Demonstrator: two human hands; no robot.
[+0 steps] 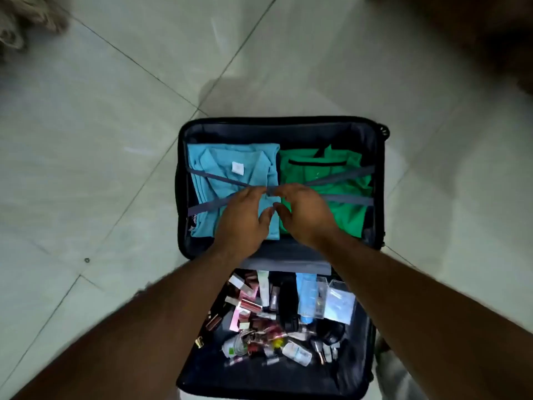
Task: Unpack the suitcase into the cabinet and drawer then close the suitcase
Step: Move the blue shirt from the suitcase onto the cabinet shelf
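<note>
A dark suitcase (377, 180) lies open on the tiled floor. Its far half holds a folded light-blue shirt (213, 174) on the left and a folded green garment (337, 212) on the right, both under crossed grey straps (340, 200). My left hand (242, 220) and my right hand (302, 215) meet over the middle where the straps join, fingers curled at the buckle, which they hide. The near half holds several cosmetics and small bottles (277, 319).
Pale floor tiles (101, 140) surround the suitcase. A beige fringed cloth (26, 21) lies at the top left corner. A dark blurred shape (490, 39) fills the top right corner.
</note>
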